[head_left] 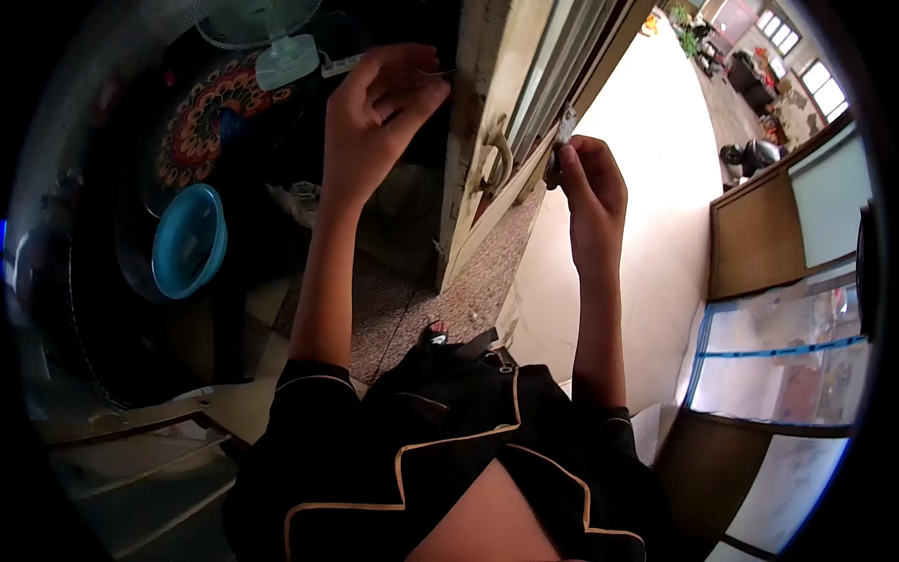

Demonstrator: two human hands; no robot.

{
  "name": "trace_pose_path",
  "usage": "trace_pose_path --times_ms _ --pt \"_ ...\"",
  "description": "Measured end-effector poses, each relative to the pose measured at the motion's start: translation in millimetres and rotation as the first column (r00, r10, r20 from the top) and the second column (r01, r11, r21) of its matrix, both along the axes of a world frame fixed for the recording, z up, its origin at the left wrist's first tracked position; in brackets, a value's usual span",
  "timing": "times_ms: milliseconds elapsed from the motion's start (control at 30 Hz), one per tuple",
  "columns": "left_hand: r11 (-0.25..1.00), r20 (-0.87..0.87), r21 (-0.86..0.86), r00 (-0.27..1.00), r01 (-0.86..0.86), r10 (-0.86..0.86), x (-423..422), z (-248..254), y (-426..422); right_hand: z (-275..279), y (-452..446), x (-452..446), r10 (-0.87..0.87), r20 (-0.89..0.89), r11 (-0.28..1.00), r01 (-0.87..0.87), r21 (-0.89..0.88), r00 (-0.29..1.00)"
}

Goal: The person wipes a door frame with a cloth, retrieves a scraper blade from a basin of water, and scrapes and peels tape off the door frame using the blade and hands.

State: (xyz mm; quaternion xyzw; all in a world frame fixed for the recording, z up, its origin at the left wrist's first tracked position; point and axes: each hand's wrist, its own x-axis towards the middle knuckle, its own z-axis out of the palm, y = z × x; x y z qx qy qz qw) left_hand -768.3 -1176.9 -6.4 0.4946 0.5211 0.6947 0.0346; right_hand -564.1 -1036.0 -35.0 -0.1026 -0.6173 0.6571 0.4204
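My left hand is raised beside the edge of an open door, with its fingers pinched together. A thin, shiny wire-like piece shows at its fingertips and reaches toward the door edge; its kind is unclear. On the other side of the door my right hand is closed, thumb against fingers, on a small dark object with a whitish, crumpled-looking upper end. What that object is I cannot make out. A curved metal door handle lies between my two hands.
At left, a blue plastic basin stands near a round peacock-patterned surface and a pale green fan. Speckled floor runs below the door. Wooden-framed panels stand at right. A parked vehicle is farther off.
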Motion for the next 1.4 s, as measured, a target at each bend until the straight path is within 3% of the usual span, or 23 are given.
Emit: trace_pose_path --times_ms 167,300,367,400,433,500,567,633,667,767,933,1033,1100,1233,1333,1400 --pt "0.989 -0.032 -0.146 0.999 0.034 -0.04 19 -30 5 -30 -8 -3 -0.01 -0.01 0.995 0.009 -0.097 1.0" --pt "0.99 -0.068 -0.125 0.996 -0.063 0.055 41 -30 7 -34 -15 3 0.014 0.017 0.982 -0.01 -0.19 1.0" --pt "0.962 -0.105 0.13 0.962 -0.238 0.252 45 -29 8 -30 -14 7 0.021 0.071 0.99 -0.011 -0.143 0.997" --pt "0.888 -0.316 0.205 0.831 -0.412 0.458 41 -22 3 -33 -10 8 0.019 0.058 0.989 -0.01 -0.148 0.998" --pt "0.821 -0.586 0.237 0.598 -0.52 0.548 40 -11 -8 -32 -6 10 0.026 0.064 0.989 -0.016 -0.145 0.998" --pt "0.891 -0.83 -0.046 0.514 -0.451 0.218 49 28 -12 -33 0 12 -0.029 0.098 0.995 0.038 -0.087 0.995" --pt "0.839 -0.839 -0.155 0.518 -0.522 0.167 61 49 -5 -32 3 12 -0.012 0.084 0.989 0.024 -0.146 0.996" --pt "0.738 -0.965 -0.209 0.259 -0.642 -0.048 68 71 4 -35 8 12 0.016 0.065 0.98 -0.003 -0.198 0.998" --pt "0.576 -0.952 -0.294 0.288 -0.763 -0.104 78 82 11 -38 12 13 0.057 0.051 0.981 -0.046 -0.19 0.997" --pt "0.445 -0.941 -0.333 0.265 -0.831 -0.208 85 99 18 -43 21 11 0.152 0.022 0.965 -0.143 -0.219 0.988" --pt "0.363 -0.923 -0.366 0.282 -0.857 -0.264 92 96 30 -43 39 -3 0.24 0.0 0.96 -0.237 -0.15 0.971" --pt "0.224 -0.894 -0.403 0.331 -0.887 -0.301 98 89 37 -48 45 -11 0.265 0.016 0.963 -0.264 -0.059 0.964" --pt "0.268 -0.919 -0.332 0.247 -0.904 -0.306 92 81 38 -50 44 -14 0.268 -0.006 0.963 -0.268 -0.037 0.963" --pt "0.213 -0.886 -0.387 0.299 -0.897 -0.354 98 83 43 -56 41 -16 0.286 -0.063 0.955 -0.29 -0.058 0.956" --pt "0.148 -0.857 -0.351 0.253 -0.925 -0.449 85 86 35 -63 40 -16 0.292 -0.033 0.953 -0.294 -0.076 0.956" --pt "0.22 -0.85 -0.399 0.269 -0.89 -0.452 79 87 34 -66 40 -15 0.3 -0.036 0.949 -0.302 -0.092 0.953"
